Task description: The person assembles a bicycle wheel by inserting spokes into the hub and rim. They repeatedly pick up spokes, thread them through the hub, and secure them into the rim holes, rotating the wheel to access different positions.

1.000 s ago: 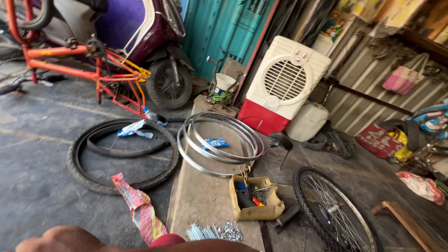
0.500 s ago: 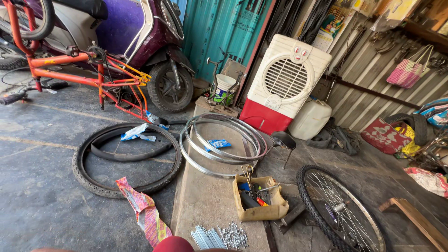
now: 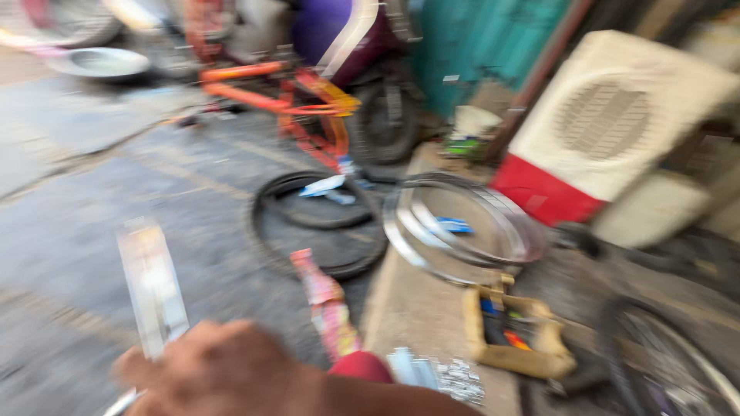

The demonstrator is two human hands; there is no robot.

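The shiny strip [image 3: 152, 286] stands up on end from the hand [image 3: 220, 370], sticking out of its far left side, and the hand looks shut around the strip's bottom, though the blur hides the fingers. I cannot tell which hand it is. Past it lie gray floor [image 3: 92, 200], a tire [image 3: 320, 223], and rims [image 3: 462, 231] to the right.

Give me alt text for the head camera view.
Blurred view: a hand grips a flat shiny metal strip over a grey workshop floor. Beyond lie a black tyre, metal wheel rims and an orange bicycle frame.
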